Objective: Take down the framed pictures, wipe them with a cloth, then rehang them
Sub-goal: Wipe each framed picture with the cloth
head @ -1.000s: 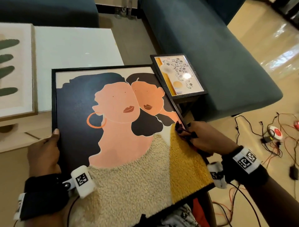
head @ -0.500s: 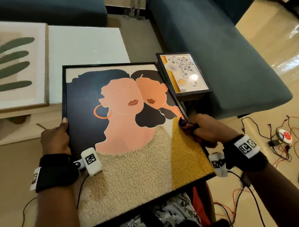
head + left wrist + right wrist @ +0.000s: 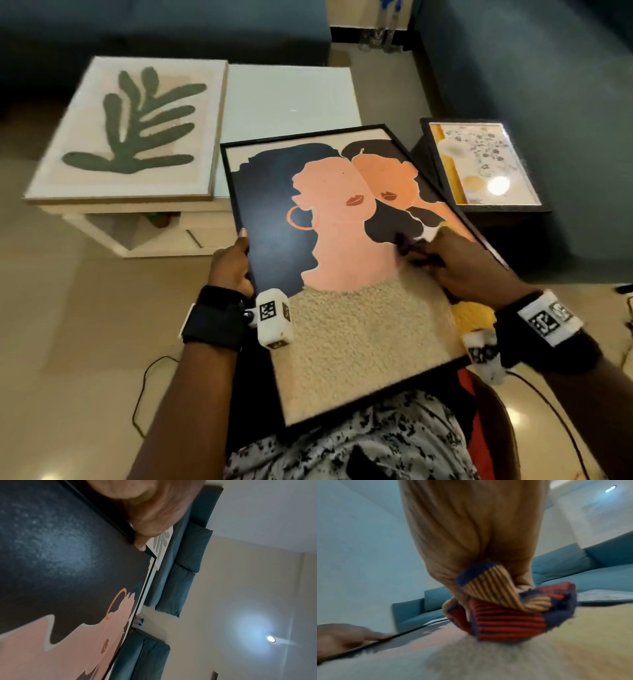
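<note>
White coffee table (image 3: 291, 99) — leaf print (image 3: 137, 130) flat on its left part, floral picture (image 3: 479, 164) on dark side stand (image 3: 507, 226).

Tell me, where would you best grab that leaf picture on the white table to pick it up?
By its two long side edges, one hand from each side. The leaf picture lies flat, face up, on the white table. Its near corner seems to overhang the table slightly, so fingers can probably slip under there. Avoid pressing on the front face.

no readable words or numbers anywhere; only black-and-white square code markers on the wrist bands (image 3: 544, 320), not legible as text.
</note>
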